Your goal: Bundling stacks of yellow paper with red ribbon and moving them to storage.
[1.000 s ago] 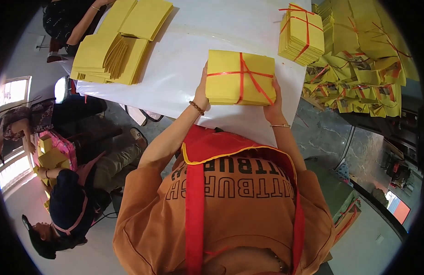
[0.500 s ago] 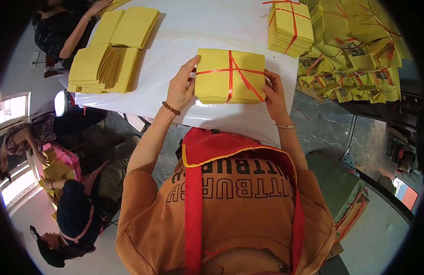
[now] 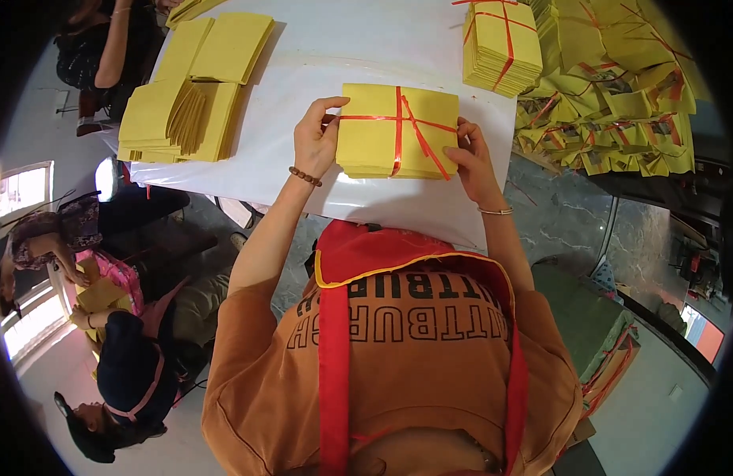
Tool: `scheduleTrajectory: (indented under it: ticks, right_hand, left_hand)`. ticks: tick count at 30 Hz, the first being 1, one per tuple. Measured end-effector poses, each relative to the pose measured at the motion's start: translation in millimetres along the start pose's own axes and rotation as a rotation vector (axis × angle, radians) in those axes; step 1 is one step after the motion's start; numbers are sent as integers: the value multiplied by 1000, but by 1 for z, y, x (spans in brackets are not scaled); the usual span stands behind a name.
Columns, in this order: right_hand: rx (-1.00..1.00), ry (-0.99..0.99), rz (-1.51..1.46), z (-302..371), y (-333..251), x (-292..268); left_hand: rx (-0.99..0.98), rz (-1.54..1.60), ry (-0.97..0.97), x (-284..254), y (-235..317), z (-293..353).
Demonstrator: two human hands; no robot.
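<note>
A thick bundle of yellow paper (image 3: 368,147) lies on the white table, bound crosswise with red plastic ribbon (image 3: 398,131). The ribbon's loose ends slant across its top toward the near right corner. My left hand (image 3: 316,136) grips the bundle's left side, its index finger reaching onto the far left corner. On the opposite side, my right hand (image 3: 474,163) holds the bundle with the thumb on the top sheet near the right edge. The fingers of both hands are partly hidden behind the bundle's sides.
Untied yellow paper stacks (image 3: 236,47) lie at the table's left. A tied bundle (image 3: 501,47) stands at the far right, beside a large heap of yellow bundles (image 3: 612,95). The white table (image 3: 319,32) has its near edge before me. Co-workers sit at left.
My left index finger has come further over the bundle's corner, and my right thumb has slid inward on the top. The ribbon ends have shifted slightly. A co-worker's arm at far left has risen.
</note>
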State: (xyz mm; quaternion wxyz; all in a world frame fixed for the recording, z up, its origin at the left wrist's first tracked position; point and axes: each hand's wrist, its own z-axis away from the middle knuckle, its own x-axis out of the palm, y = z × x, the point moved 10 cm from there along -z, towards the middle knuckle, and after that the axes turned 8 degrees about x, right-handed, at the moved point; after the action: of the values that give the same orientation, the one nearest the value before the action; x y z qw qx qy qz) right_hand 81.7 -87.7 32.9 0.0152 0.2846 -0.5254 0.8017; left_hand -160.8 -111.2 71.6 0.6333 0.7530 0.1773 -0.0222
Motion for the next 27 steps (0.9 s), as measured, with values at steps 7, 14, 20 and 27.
scheduleTrajectory:
  ticks: [7, 14, 20, 27]
  right_hand:
    - [55, -54, -2, 0, 0, -2]
    - [127, 130, 113, 3, -6, 10]
    - [-29, 231, 24, -2, -5, 7]
    - [-128, 314, -108, 7, 2, 4]
  left_hand:
    - [46, 130, 54, 0, -9, 1]
    - [-28, 254, -220, 5, 6, -7]
    - [265, -200, -143, 33, 33, 7]
    - [187, -157, -201, 40, 19, 16]
